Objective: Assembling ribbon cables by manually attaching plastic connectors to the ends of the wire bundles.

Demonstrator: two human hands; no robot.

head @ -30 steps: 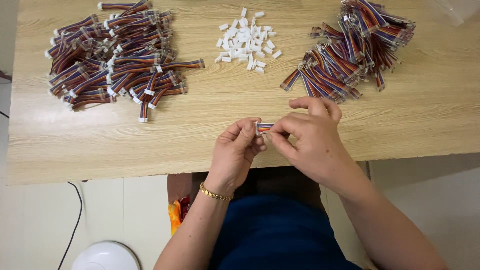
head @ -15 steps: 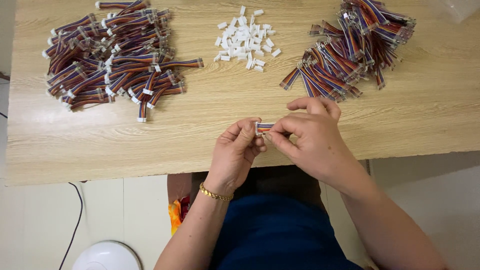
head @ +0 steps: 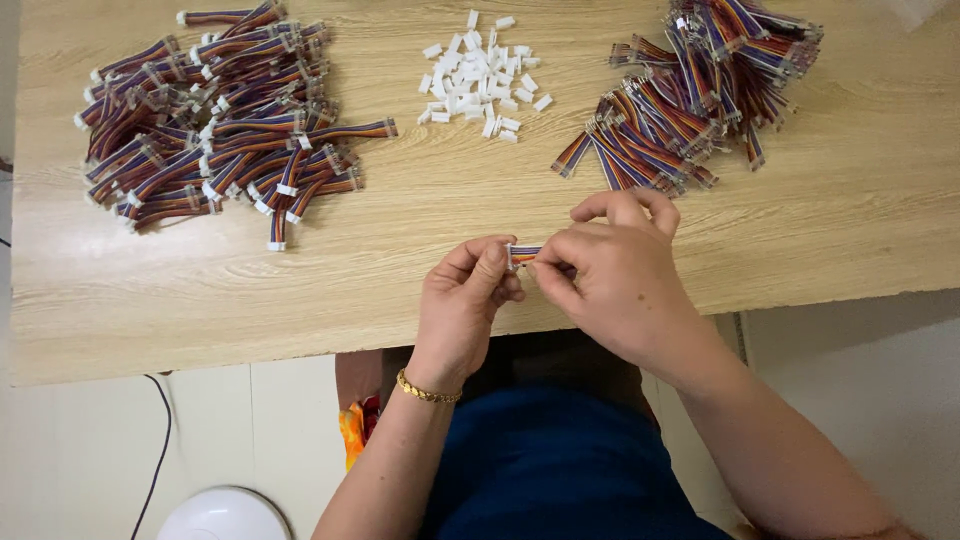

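Left hand: the left hand [head: 462,300] is pinching the white connector housing [head: 512,256] between thumb and forefinger, closed tight on it just above the table's near edge, probably so the small part is not twisting.

Right hand: the right hand [head: 610,275] is gripping the short rainbow ribbon cable [head: 526,253] close to its end, fingertips narrowed on the wires; most of the cable is lying hidden under the fingers, so its far end cannot be told.

Meeting point: the two hands are touching at the fingertips, with the cable end sitting at the housing; whether it is fully seated cannot be told.

Left pile: a heap of ribbon cables with white ends [head: 215,125] is lying at the far left of the wooden table [head: 400,260], well apart from the hands.

Middle pile: loose white connector housings [head: 480,80] are lying in a small scatter at the far centre, within easy reach of either hand.

Right pile: bare-ended ribbon cables [head: 690,95] are fanning out at the far right, on the side of the hand holding the cable.

Wrist: a gold bracelet [head: 428,390] is sitting on the left wrist.

Below the table: a white round object [head: 225,515] is standing on the floor.
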